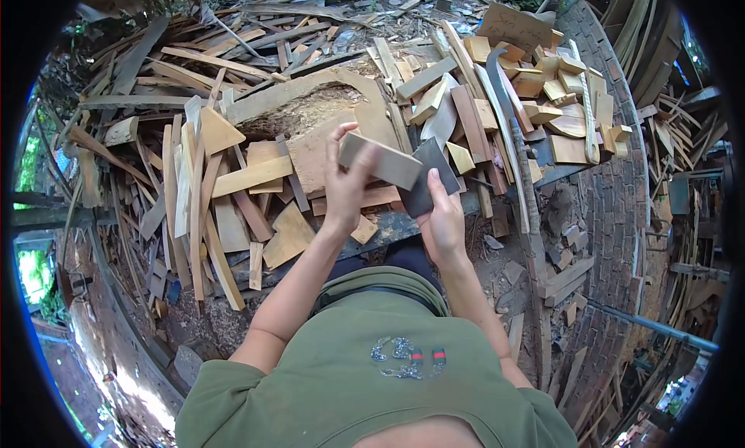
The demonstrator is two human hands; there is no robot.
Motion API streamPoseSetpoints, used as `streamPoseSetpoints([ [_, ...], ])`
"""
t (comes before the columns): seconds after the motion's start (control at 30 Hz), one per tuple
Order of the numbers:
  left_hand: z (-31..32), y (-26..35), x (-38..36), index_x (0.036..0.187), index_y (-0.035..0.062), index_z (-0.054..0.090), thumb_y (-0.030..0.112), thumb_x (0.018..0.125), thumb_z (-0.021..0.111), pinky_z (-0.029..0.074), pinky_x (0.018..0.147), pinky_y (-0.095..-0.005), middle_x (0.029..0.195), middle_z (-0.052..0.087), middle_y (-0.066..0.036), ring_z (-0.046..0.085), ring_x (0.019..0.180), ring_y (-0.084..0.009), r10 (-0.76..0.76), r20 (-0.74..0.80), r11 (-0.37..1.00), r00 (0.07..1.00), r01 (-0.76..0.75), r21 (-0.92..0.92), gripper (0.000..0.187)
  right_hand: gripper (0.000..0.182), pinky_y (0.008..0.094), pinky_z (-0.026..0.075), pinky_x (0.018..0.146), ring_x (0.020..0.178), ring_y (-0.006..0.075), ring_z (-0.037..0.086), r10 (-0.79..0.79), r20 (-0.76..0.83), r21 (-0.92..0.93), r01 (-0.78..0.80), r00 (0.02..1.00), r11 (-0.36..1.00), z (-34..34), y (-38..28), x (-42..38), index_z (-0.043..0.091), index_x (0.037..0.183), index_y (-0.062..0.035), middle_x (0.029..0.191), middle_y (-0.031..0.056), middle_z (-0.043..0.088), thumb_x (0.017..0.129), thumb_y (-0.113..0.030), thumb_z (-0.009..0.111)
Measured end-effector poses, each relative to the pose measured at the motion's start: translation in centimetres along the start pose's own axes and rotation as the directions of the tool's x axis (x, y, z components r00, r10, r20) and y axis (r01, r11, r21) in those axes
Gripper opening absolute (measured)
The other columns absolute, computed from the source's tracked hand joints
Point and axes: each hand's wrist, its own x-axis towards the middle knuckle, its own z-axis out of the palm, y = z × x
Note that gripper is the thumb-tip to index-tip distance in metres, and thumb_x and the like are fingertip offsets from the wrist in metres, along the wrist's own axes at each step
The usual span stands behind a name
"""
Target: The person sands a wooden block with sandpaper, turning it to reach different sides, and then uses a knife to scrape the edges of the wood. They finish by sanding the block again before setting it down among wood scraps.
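My left hand [347, 176] is wrapped round the left end of a light wooden block [388, 164], its thumb across the near face, slightly blurred. My right hand [442, 219] grips a dark flat piece [430, 173] by its lower right edge, thumb on top. The block's right end overlaps the dark piece; whether they touch is unclear. Both are held up over a large pale wooden slab [309, 149] with a rough hollow.
Loose wooden strips [203, 207] lie at the left. Cut wooden blocks [570, 121] are heaped at the right beside a long curved dark blade [497, 79]. A brick surface [613, 207] runs along the right.
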Motion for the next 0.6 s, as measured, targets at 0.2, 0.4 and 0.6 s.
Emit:
streamPoseSetpoints([
  [0.2,-1.1,-0.3,0.3,0.127,0.0070,0.049,0.046,0.092,0.062,0.052,0.097,-0.0441,0.120,0.058,-0.012,0.058,0.113,-0.0243,-0.582,0.013,0.687,0.813,0.499,-0.529,0.055,0.040,0.0339,0.058,0.078,0.100,0.0162,0.063,-0.181,0.078,-0.174,0.192,0.980,0.966,0.5,0.4,-1.6,0.051,0.131,0.0015,0.119,0.0104,0.061,0.105,-0.028,0.043],
  [0.4,-0.9,-1.1,-0.4,0.122,0.0061,0.053,0.043,0.092,0.064,0.054,0.099,-0.0387,0.117,0.056,-0.014,0.059,0.109,-0.0242,-0.637,0.060,0.603,0.768,0.545,-0.583,0.049,0.045,0.0286,0.052,0.087,0.101,0.0189,0.064,-0.214,0.129,-0.292,0.243,0.968,0.925,1.1,0.6,-2.8,0.048,0.136,0.0041,0.117,0.0135,0.062,0.105,-0.028,0.045],
  [0.6,-1.8,-1.5,0.1,0.111,0.0034,0.058,0.035,0.091,0.064,0.050,0.096,-0.0437,0.105,0.061,-0.017,0.060,0.100,-0.0291,-0.618,0.225,0.471,0.753,0.584,-0.661,0.038,0.044,0.0356,0.031,0.111,0.132,0.0275,0.047,-0.367,0.248,-0.587,0.441,0.896,0.679,1.7,0.9,-3.6,0.045,0.141,-0.0001,0.138,0.0183,0.054,0.101,-0.018,0.050],
])
